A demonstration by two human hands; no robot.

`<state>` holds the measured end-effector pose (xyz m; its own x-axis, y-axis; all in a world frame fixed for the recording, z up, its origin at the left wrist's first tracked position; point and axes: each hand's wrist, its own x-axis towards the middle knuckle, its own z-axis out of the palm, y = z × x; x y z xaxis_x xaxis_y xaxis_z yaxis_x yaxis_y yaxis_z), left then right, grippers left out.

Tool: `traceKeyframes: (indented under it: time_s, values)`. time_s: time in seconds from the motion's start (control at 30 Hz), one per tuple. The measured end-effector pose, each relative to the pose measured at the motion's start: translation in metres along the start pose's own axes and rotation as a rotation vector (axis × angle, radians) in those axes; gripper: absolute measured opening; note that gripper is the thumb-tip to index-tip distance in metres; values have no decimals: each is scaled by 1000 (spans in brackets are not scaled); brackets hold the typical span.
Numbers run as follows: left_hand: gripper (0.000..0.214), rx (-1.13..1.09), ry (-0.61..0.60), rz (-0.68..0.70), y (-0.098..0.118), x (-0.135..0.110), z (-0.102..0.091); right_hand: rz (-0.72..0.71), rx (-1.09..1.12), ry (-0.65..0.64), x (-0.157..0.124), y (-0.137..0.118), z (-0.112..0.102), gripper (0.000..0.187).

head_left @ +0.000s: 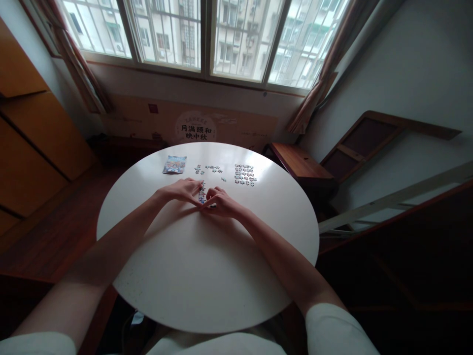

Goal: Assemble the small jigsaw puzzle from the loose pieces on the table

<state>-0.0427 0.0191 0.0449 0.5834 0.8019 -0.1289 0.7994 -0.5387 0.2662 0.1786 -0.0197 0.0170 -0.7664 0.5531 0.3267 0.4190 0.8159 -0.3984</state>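
A narrow strip of joined jigsaw pieces (201, 193) lies on the white round table (207, 276), between my two hands. My left hand (185, 190) spans the strip from the left, with fingertips at its far end and the thumb at its near end. Close against the near right end, my right hand (219, 201) has its fingers pinched together on a jigsaw piece (213, 206), mostly hidden by the fingers. Beyond the hands are loose jigsaw pieces (214, 169), and one single piece (223, 179) lies to their right.
Rows of jigsaw pieces (244, 174) are laid out at the right. A printed picture sheet or packet (175, 164) lies at the back left. Past the table stand a wooden stool or bench (301, 160) and a large printed carton (229, 121) under the window.
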Motion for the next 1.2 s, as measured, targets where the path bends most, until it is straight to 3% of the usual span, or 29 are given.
traceKeyframes:
  time_s: [0.1,0.2,0.4,0.63,0.8,1.2]
  values:
    - [95,-16,-6,-11,0,-1,0,-8,94,49,0,2,-7,14]
    - [99,-22,-11,-27,2,-3,-1,121,208,86,-4,12,-23,16]
    - [105,-28,-7,-55,0,-2,0,371,224,-91,-23,45,-53,28]
    - [99,-38,11,-48,-8,0,4,506,237,-181,-28,56,-49,41]
    - [104,-42,15,-58,-9,1,5,528,204,-205,-26,49,-50,41]
    - [93,-39,24,-54,-3,1,4,558,119,-236,-23,44,-52,35]
